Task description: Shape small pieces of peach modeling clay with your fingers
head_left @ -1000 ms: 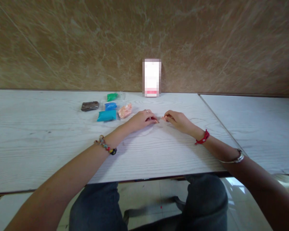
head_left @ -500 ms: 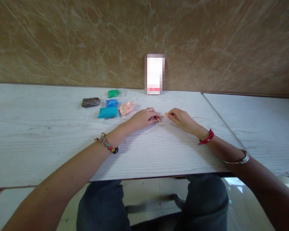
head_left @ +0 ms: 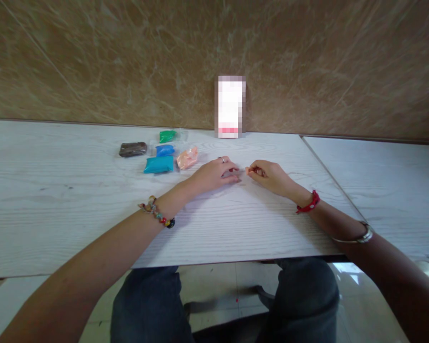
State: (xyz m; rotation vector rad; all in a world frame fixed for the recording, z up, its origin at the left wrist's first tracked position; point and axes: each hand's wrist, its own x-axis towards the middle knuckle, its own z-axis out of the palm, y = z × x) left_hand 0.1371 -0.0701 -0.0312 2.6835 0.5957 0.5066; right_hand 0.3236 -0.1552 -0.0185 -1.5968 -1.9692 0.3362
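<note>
My left hand (head_left: pixel 214 175) rests on the white wooden table (head_left: pixel 75 214), fingers curled around a small reddish piece of clay that barely shows. My right hand (head_left: pixel 268 175) lies just to its right, fingertips pinching a small peach-coloured bit of clay (head_left: pixel 248 170). The two hands are a few centimetres apart. Left of my left hand lie packets of clay: peach (head_left: pixel 187 157), teal (head_left: pixel 158 165), blue (head_left: pixel 164 150), green (head_left: pixel 168 136) and dark brown (head_left: pixel 132 149).
A white card with a red stripe (head_left: pixel 230 108) leans upright against the marbled brown wall behind the hands. A second white tabletop (head_left: pixel 379 181) adjoins on the right. My knees in jeans show below the table's front edge.
Both hands stayed together on the table, fingers shifting slightly. The peach bit sits more plainly at my right fingertips. The view has tilted a little.
</note>
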